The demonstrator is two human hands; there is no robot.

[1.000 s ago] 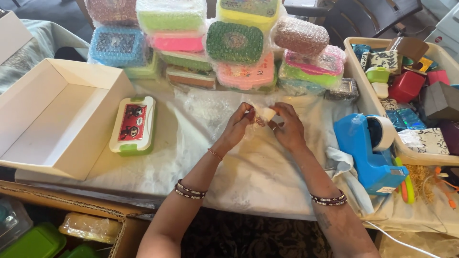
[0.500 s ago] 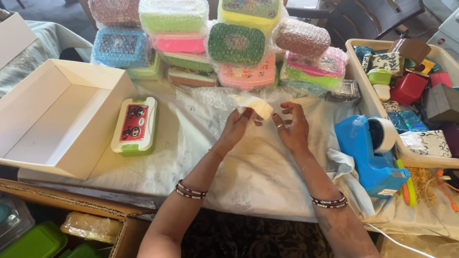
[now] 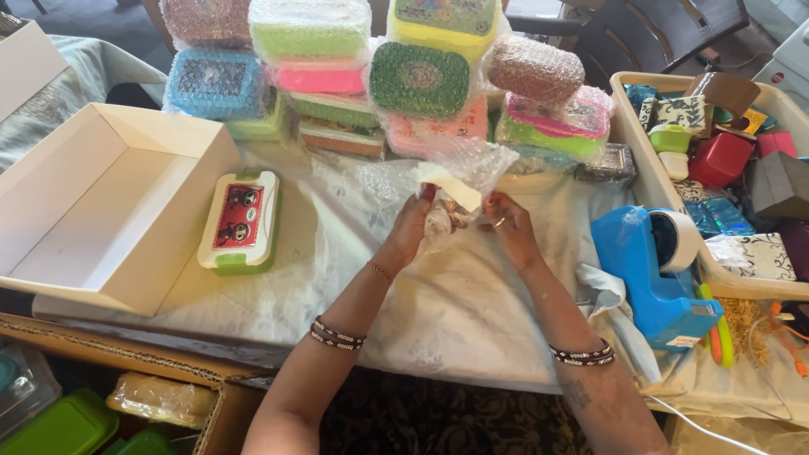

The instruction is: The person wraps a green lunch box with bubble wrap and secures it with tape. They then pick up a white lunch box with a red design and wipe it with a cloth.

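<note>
Both hands, left hand [image 3: 415, 226] and right hand [image 3: 506, 229], pinch one small pale item [image 3: 449, 188] and one sheet of bubble wrap [image 3: 472, 164] between them, fingers closed, above the worktop [image 3: 438, 312]. One unwrapped lunch box [image 3: 240, 221] lies well left of them beside one open white box [image 3: 101, 211], and one blue tape dispenser [image 3: 653, 270] stands to the right.

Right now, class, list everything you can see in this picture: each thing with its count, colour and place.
Bubble wrap sheet: one, clear, held up between both hands.
Small pale item: one, cream, in the wrap.
Lunch box: one, white and green, left of the hands.
Open box: one, white, far left.
Wrapped boxes: a stack, mixed colours, at the back.
Tape dispenser: one, blue, right.
Tray: one, cream, far right.
Left hand: grips the wrap.
Right hand: grips the wrap.
</note>
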